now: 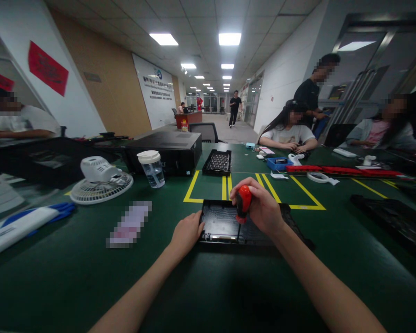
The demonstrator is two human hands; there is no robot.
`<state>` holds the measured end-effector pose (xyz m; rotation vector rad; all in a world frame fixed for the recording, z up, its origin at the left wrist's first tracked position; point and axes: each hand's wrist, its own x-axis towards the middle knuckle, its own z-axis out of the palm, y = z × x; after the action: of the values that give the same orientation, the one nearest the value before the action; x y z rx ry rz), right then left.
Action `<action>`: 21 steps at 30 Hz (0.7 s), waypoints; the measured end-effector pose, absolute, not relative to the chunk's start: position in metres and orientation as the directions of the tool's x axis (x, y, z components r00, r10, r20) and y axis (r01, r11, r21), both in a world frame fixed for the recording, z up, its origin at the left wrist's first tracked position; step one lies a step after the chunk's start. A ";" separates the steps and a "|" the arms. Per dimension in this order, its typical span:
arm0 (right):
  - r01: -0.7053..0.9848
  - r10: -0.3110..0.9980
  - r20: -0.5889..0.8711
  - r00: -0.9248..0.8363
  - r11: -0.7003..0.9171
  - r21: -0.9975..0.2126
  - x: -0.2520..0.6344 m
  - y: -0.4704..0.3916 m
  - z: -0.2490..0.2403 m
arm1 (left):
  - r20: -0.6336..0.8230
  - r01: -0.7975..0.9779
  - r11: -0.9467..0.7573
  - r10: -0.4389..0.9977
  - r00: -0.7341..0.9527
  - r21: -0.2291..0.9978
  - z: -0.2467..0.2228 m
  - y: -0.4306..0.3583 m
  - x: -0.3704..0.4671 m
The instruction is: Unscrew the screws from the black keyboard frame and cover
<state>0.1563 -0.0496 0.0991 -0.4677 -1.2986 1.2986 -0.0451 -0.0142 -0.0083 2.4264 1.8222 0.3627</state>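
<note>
A black panel (222,222) lies on the green table (208,286) in front of me. My right hand (261,206) is wrapped round a red and black screwdriver (243,203), held upright over the panel. Its shaft points down to the panel near a light strip along the front edge; the exact tip contact is too small to tell. At the panel's left edge is my left hand (189,231), its fingers against the rim, gripping the edge.
Behind the panel sit a black tray (217,163) and a black computer case (173,150). A lidded cup (152,169), a white fan (102,178) and a phone (130,224) are to the left. A blue bin (279,163) stands back right. Several people are around.
</note>
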 end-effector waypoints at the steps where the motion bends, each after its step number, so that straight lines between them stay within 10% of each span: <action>1: -0.427 0.872 0.427 -0.242 0.299 -0.853 0.157 -0.049 0.099 | 0.135 0.935 -0.284 0.956 0.260 0.210 -0.008 -0.014 -0.045; 21: -0.451 0.848 0.426 -0.314 0.262 -0.853 0.166 -0.042 0.099 | 0.160 0.931 -0.294 0.951 0.264 0.214 -0.013 -0.013 -0.046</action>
<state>0.1655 -0.0424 0.0990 -0.4153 -1.3321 1.3710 -0.0464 -0.0131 -0.0130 2.4356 1.8181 0.3966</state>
